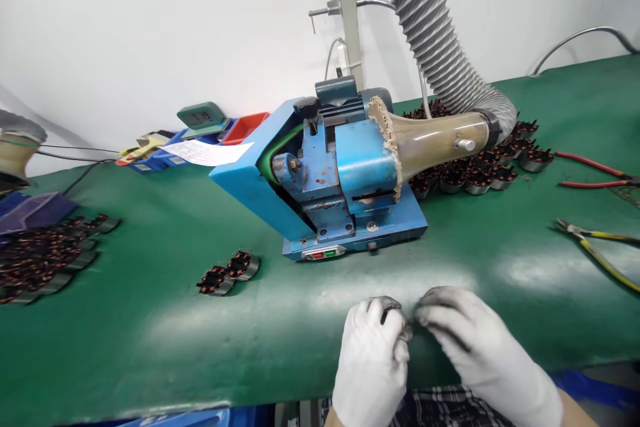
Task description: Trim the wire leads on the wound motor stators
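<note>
My left hand, in a white glove with dirty fingertips, is curled closed over the near edge of the green bench. Something dark shows between its fingers, but I cannot make out what it is. Close beside it, my right hand, gloved too, has its fingers bent and pressed together, pointing at the left hand's fingertips. Whatever it may pinch is hidden and slightly blurred. Beyond both hands stands a blue belt-driven machine with red and green buttons. Two motor stators with copper windings lie to its left.
A grey ribbed hose joins the machine's brown duct. More stators crowd behind it, others at far left. Yellow-handled cutters and red-handled pliers lie right. A red bin and a paper sheet are behind.
</note>
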A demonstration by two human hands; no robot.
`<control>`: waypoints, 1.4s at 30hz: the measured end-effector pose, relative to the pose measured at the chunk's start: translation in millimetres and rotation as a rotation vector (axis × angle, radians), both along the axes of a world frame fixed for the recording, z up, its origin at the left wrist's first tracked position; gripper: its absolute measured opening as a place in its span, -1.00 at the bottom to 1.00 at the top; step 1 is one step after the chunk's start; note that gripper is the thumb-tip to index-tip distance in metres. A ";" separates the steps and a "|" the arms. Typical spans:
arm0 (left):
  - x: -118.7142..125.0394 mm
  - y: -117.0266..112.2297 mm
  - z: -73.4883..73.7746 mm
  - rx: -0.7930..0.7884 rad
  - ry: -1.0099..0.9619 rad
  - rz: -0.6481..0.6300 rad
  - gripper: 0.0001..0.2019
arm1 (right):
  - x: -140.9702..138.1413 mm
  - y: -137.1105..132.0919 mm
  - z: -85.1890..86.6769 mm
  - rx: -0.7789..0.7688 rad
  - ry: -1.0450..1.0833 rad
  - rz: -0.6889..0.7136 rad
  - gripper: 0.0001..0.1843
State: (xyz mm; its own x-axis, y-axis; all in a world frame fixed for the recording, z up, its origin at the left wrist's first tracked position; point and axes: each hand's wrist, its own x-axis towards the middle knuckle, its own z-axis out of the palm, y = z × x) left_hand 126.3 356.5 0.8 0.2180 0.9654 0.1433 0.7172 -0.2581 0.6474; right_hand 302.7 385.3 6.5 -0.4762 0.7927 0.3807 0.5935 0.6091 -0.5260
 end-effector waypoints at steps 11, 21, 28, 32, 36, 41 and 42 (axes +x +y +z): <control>-8.8 1.4 -2.9 -0.064 -0.180 0.044 -0.73 | -15.4 12.6 -12.3 0.027 -0.145 0.229 -0.76; -28.3 1.7 -35.6 0.224 -0.136 0.096 -0.36 | -18.0 1.2 -5.6 0.210 -0.264 0.093 -0.60; -17.9 -8.0 -22.9 -0.129 -0.524 0.145 -0.70 | -23.2 -1.1 25.9 0.120 0.049 0.013 -0.68; -22.7 -16.7 -1.9 -0.002 -0.508 0.187 -0.69 | -24.1 -0.2 30.7 -0.287 0.199 -0.039 -0.80; -27.0 -18.5 20.1 0.020 -0.335 0.105 -0.29 | -22.7 0.9 39.9 -0.733 0.262 -0.030 -0.76; -28.4 -14.8 32.7 -0.196 -0.422 -0.077 -0.72 | -23.1 -9.4 29.3 -0.496 0.242 -0.196 -0.77; -27.5 -16.4 33.0 -0.177 -0.446 -0.099 -0.81 | -23.2 -11.4 27.7 -0.438 0.252 -0.238 -0.78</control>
